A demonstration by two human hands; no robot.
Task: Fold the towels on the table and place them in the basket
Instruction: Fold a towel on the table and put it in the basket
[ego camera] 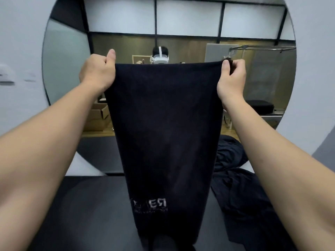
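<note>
A black towel [168, 134] hangs full length in front of me, held up by its two top corners above the dark table [87, 211]. My left hand [98, 71] grips the top left corner, fingers curled, thumb up. My right hand [233, 75] pinches the top right corner. Pale mirrored lettering shows near the towel's lower end, which reaches down to the table's near edge. More dark towels [237, 180] lie crumpled on the table's right side. No basket is in view.
A large round mirror [68, 73] stands on the wall behind the table. It reflects a person wearing a headset, cardboard boxes and a room with glass partitions. White wall flanks the mirror on both sides.
</note>
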